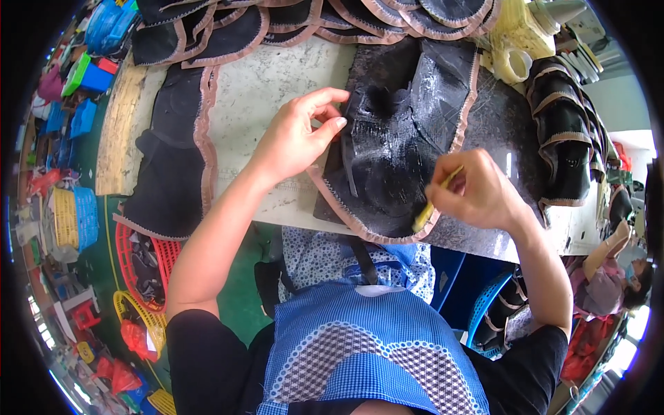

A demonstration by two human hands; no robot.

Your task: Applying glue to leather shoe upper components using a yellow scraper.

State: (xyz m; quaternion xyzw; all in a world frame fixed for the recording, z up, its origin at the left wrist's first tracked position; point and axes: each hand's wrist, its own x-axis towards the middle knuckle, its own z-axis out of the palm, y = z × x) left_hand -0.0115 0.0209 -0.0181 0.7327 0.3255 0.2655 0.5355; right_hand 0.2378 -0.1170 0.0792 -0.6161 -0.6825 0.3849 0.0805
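Observation:
In front of me on the work table (277, 76) lies a black sheet-like piece (387, 152) with a brownish-pink stitched border. Glossy wet-looking streaks cover much of its middle. My right hand (478, 190) is closed round a small yellow brush (423, 214), its tip down at the piece's near right border. My left hand (299, 135) is at the piece's left edge, thumb and forefinger apart, the fingertips at or just beside the edge. A similar black piece (169, 149) lies to the left, its lower end over the table's front edge.
Overlapping bordered black pieces (290, 17) line the far side; another row (564, 138) stands at right. A yellowish, crusted container (522, 34) with an open mouth is at the far right. Red (128, 256) and yellow baskets (131, 304) stand lower left. Another person (609, 277) is at right.

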